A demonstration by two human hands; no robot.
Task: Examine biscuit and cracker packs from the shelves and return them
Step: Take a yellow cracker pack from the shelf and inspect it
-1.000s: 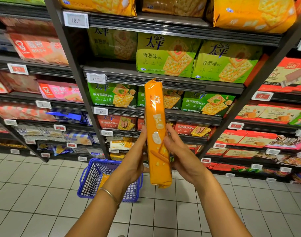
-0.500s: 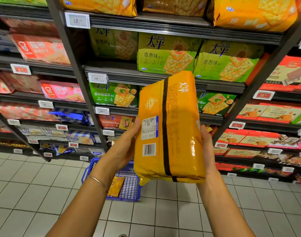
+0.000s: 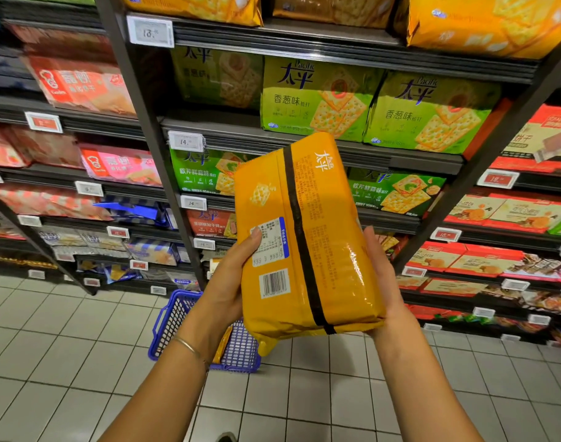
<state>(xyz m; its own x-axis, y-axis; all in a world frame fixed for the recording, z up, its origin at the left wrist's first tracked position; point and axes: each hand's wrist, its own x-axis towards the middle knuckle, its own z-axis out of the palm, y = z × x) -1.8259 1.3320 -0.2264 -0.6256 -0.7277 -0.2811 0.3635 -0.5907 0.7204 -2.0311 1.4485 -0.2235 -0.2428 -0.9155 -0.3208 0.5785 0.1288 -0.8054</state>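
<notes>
Sitting between hands (image 3: 229, 283) (image 3: 383, 279), orange cracker pack (image 3: 308, 237)

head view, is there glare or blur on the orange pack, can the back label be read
Head view: glare streaks the orange pack on its lower right, near the right hand; the barcode shows distinct bars, but the small print is too soft to read; the left-side shelves are blurred, and the wide lens tilts the shelf uprights.
</notes>
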